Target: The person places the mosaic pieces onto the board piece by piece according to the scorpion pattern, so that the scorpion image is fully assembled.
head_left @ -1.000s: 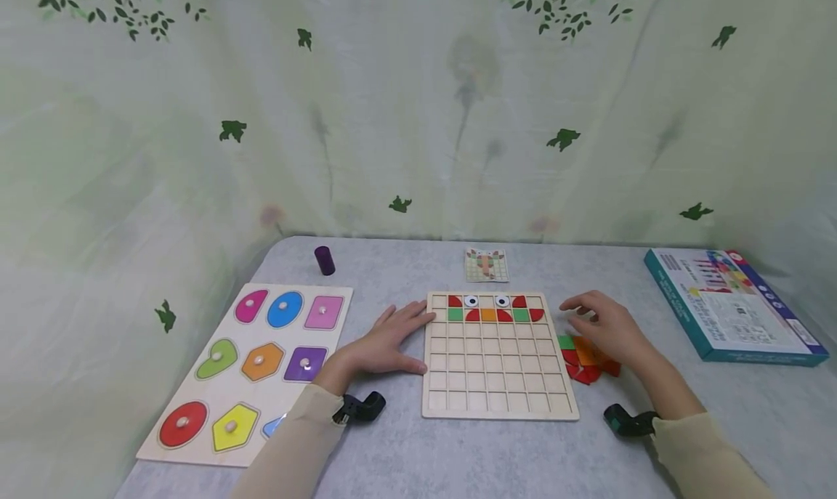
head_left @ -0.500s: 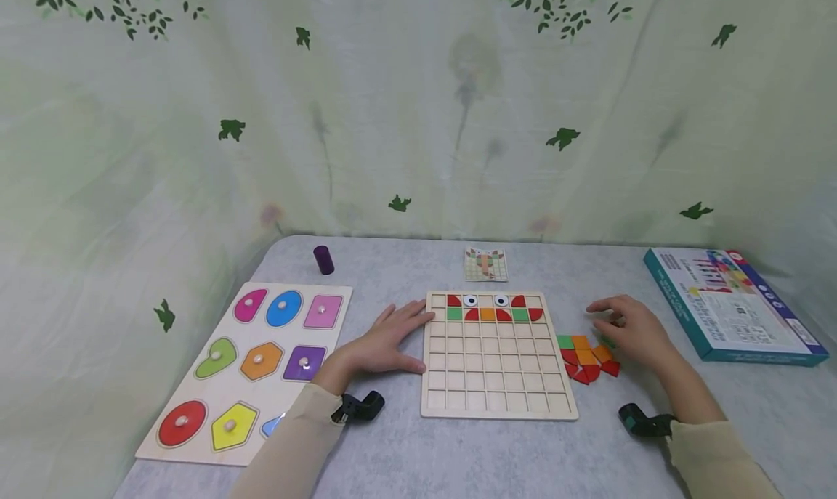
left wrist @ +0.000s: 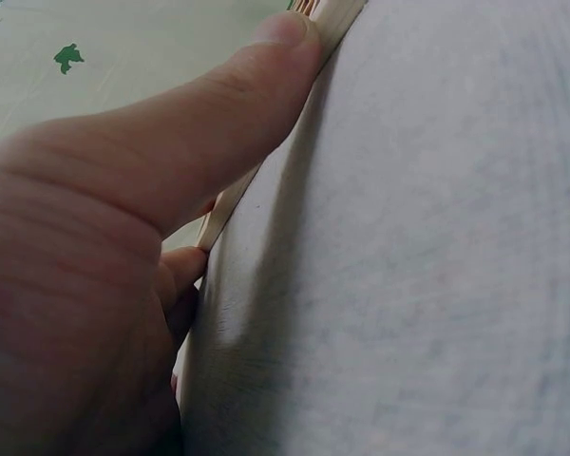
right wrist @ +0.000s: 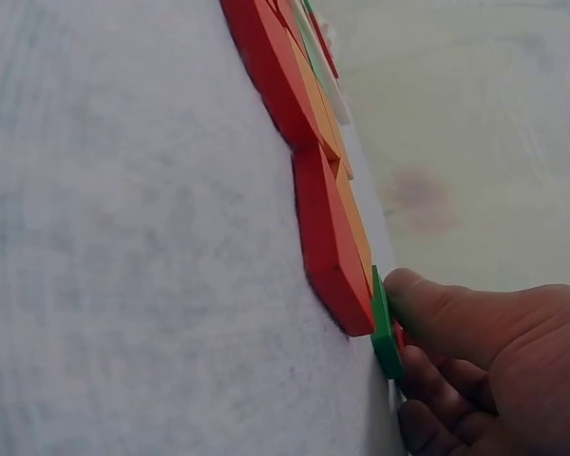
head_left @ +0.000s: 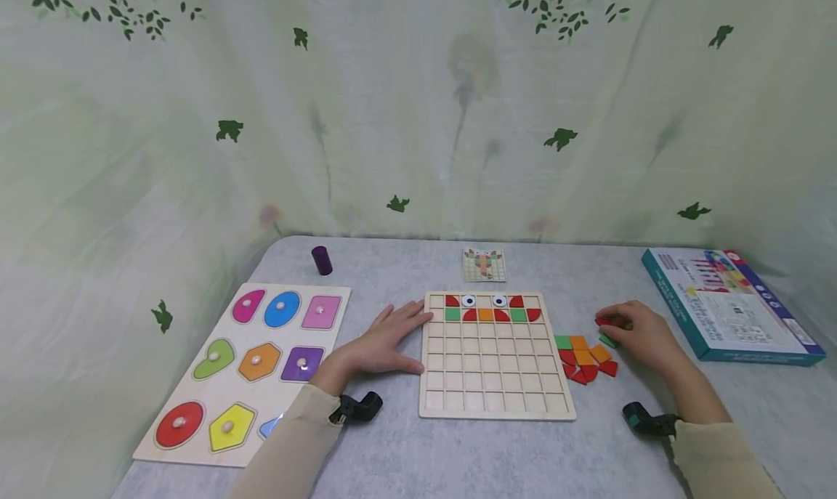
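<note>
1. Lower left of centre: left hand, fingers spread, touches left edge of grid board, lower centre; likely stiff, light, best steadied at rim.
2. Right of centre: loose tiles beside board; presumably hard.
3. Lower right: right hand pinches red tile near green tile; likely light, slippery; grip opposite edges.

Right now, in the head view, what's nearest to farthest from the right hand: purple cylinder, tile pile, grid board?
1. Tile pile, just left of the right hand.
2. Grid board, left past the pile.
3. Purple cylinder, far left at the back.
</note>
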